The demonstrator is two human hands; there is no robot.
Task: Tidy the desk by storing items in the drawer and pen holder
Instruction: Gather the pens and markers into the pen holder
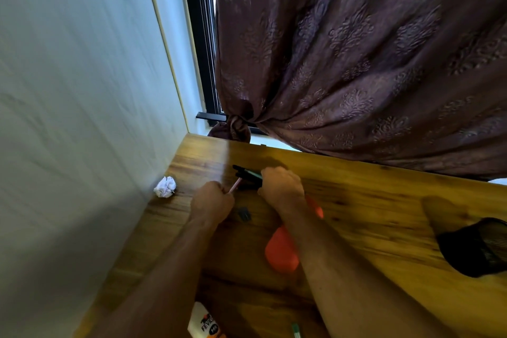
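Observation:
My right hand point(282, 186) grips a bundle of dark pens point(247, 173) whose ends stick out to the left, low over the wooden desk point(370, 200). My left hand point(212, 200) pinches a thin pink pencil point(235, 185) just below that bundle. A black mesh pen holder point(477, 247) lies at the desk's right side. An orange object point(279, 252) sits under my right forearm, partly hidden. A small dark clip point(244, 213) lies between my wrists. No drawer is in view.
A crumpled paper ball point(165, 186) lies by the white wall on the left. A white glue bottle point(204, 324) and a green pen point(296, 331) sit at the bottom edge. A brown knotted curtain point(356, 63) hangs behind the desk.

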